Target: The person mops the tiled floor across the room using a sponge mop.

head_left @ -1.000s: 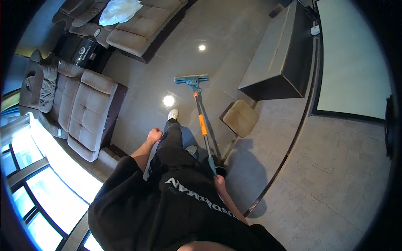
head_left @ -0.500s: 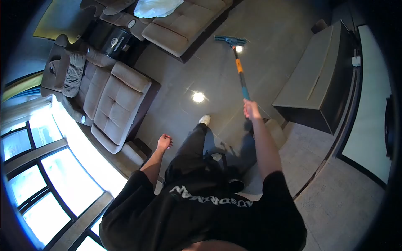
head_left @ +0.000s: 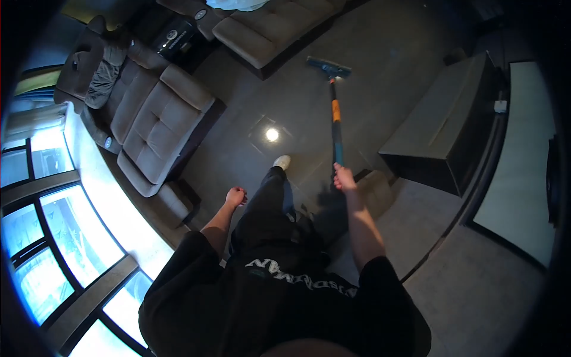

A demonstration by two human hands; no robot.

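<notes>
My right hand is wrapped round the teal lower end of a long-handled squeegee. The handle has an orange section and runs away from me to a wide blue-grey head resting on the dark tiled floor. My left hand hangs beside my left thigh, its fingers curled in with nothing visible in them. One light-coloured shoe shows ahead of me on the floor.
Brown padded recliners stand at the left and top, with a black console between them. A dark box-shaped cabinet is on the right, and a brown stool sits near my right forearm. Bright windows are at lower left.
My right arm first reached forward, pushing the squeegee head farther away, then drew back slightly. My left hand has come away from my thigh. The view has shifted and darkened.
</notes>
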